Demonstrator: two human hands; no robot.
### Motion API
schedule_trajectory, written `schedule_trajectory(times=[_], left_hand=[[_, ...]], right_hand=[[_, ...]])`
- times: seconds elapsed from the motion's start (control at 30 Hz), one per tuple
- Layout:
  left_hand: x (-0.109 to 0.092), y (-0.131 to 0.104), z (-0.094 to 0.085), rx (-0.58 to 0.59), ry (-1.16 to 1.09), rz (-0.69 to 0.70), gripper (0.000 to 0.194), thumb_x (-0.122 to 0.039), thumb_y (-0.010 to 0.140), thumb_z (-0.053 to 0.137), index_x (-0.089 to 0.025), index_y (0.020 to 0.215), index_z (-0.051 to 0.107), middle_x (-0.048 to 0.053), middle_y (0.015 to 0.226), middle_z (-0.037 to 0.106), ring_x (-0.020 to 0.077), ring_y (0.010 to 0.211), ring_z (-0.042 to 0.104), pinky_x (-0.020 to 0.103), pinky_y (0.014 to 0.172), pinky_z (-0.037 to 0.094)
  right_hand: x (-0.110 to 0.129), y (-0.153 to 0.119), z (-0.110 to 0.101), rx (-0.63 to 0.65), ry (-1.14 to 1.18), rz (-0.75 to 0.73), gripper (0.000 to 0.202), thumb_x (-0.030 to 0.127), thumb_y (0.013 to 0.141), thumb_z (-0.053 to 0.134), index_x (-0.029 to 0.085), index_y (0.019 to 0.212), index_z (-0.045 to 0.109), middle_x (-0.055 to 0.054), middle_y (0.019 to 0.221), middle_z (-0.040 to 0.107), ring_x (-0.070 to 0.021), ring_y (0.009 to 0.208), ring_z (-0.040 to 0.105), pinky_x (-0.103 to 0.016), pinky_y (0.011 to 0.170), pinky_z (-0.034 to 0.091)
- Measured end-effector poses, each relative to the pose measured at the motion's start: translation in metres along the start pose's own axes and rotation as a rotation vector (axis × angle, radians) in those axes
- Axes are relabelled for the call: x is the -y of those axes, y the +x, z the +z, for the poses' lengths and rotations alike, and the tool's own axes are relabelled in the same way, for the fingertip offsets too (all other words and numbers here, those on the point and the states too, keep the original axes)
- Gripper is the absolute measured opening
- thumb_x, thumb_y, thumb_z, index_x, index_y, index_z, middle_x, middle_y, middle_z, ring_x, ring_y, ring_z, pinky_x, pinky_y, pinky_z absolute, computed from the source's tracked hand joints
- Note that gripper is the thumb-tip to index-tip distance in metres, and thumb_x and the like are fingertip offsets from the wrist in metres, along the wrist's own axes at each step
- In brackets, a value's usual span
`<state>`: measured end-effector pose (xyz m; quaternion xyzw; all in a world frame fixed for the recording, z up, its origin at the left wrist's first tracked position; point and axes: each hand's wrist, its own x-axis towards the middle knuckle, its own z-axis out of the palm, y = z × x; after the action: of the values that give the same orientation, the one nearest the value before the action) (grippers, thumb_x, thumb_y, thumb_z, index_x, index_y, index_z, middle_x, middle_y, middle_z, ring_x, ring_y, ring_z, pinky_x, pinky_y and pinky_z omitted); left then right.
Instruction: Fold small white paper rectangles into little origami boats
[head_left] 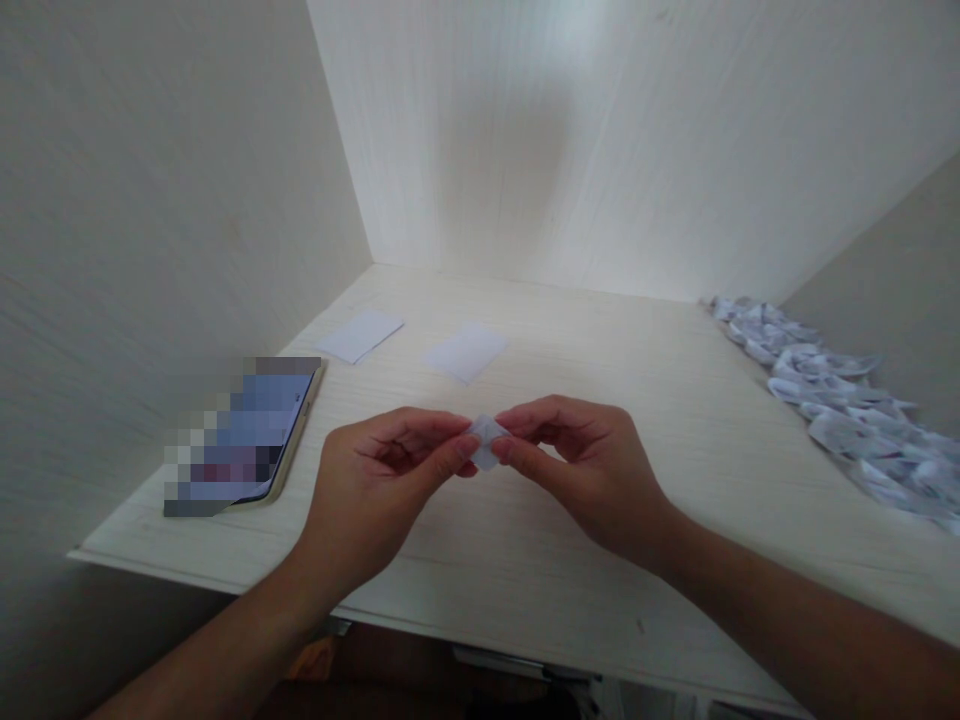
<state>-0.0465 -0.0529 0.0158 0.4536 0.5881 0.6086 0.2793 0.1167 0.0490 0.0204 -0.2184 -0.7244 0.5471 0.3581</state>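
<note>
A small folded piece of white paper (487, 446) is held up above the front part of the desk, a crease running across its diamond-shaped face. My left hand (401, 460) pinches its left corner between thumb and fingers. On the opposite corner my right hand (581, 455) has the same pinching hold, thumb towards me. The fingertips behind the paper are partly hidden. Beyond my hands lie two flat white paper pieces, a rectangular stack (361, 335) to the left and a paper sheet (468, 350) nearer the middle.
A phone (259, 435) with a blurred-out screen lies at the left of the desk (600, 350). Along the right side stretches a heap of folded white paper pieces (832, 395). Panels rise at the left, back and right; the front edge is close to my forearms.
</note>
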Motion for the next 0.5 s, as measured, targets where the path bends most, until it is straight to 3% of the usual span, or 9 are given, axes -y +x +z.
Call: schedule_trajectory(times=[0.17,0.5], left_hand=[[-0.0011,0.0001,-0.0001,0.004,-0.040,-0.023,0.005,-0.022,0.080,0.082,-0.022,0.085,0.080,0.001,0.070,0.080,0.0162,0.061,0.076,0.023,0.059,0.062],[0.0000,-0.0003,0.0011,0.017,-0.056,-0.033,0.003,-0.023,0.080,0.082,-0.023,0.083,0.080,0.001,0.071,0.080,0.0170,0.062,0.076,0.024,0.059,0.063]], right_hand=[[-0.0015,-0.0008,0.0005,-0.026,-0.010,-0.008,0.018,0.028,0.080,0.084,0.022,0.097,0.081,-0.003,0.082,0.080,-0.0171,0.073,0.074,-0.029,0.064,0.059],[0.0013,0.0006,0.0040,0.002,0.048,0.026,0.011,0.031,0.081,0.083,0.024,0.091,0.083,-0.003,0.081,0.080,-0.0179,0.074,0.074,-0.031,0.068,0.060]])
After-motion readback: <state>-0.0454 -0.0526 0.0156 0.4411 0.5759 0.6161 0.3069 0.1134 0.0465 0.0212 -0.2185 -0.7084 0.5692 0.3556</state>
